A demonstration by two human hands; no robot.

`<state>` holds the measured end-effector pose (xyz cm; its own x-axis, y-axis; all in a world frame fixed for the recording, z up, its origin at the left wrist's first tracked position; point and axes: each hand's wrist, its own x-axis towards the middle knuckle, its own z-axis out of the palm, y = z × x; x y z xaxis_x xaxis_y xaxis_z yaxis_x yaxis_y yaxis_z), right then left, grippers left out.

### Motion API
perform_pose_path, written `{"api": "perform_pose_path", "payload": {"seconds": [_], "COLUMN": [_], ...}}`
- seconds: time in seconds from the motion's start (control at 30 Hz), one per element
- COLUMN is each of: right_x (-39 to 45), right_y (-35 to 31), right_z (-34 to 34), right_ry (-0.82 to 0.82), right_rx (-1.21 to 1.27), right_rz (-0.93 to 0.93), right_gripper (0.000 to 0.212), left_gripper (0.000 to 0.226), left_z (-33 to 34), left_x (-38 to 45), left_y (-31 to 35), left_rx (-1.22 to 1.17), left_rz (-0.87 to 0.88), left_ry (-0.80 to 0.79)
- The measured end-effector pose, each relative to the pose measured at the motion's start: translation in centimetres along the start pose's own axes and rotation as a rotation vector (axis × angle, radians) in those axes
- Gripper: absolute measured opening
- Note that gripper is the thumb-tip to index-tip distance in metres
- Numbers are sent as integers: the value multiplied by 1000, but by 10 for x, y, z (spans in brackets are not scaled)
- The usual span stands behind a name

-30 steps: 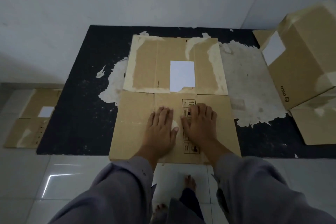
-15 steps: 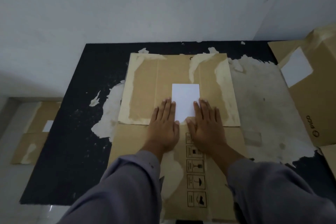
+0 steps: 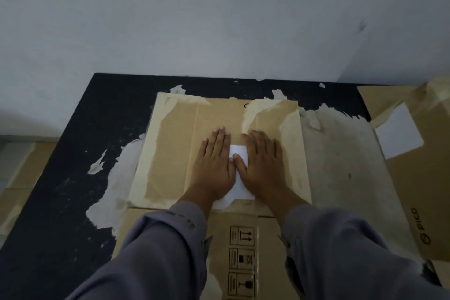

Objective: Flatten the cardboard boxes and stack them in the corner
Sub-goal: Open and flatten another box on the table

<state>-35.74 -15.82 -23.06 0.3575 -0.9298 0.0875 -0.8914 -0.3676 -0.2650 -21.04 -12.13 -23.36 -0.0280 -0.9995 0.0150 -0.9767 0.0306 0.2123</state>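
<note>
Black mat (image 3: 60, 202) under everything | flattened box (image 3: 170, 153) lying on it beneath both palms | second box (image 3: 414, 178) right of right hand, printed "PICO" | left hand (image 3: 214, 165), right hand (image 3: 263, 165): fingers straight, pressing flat | white label (image 3: 239, 153) between thumbs | handling symbols (image 3: 241, 258) toward wrists

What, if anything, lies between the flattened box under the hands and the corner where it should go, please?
Nothing visible does. Both the left hand and right hand press flat on the flattened box, which lies on the black mat near the wall. An unflattened box sits to the right, beside the path, not across it.
</note>
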Motion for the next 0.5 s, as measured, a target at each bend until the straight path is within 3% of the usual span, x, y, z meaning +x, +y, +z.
{"api": "perform_pose_path", "payload": {"seconds": [0.2,0.5], "right_x": [70,82], "right_y": [22,40], "right_z": [-2,-4], "right_ry": [-17,-31], "right_rx": [-37,-46], "right_rz": [28,28], "right_gripper": [64,67], "left_gripper": [75,77], "left_z": [-10,-9], "left_x": [56,80], "left_y": [-18,-26], "left_rx": [62,59], "left_rz": [-21,-84], "left_ry": [-49,-37]}}
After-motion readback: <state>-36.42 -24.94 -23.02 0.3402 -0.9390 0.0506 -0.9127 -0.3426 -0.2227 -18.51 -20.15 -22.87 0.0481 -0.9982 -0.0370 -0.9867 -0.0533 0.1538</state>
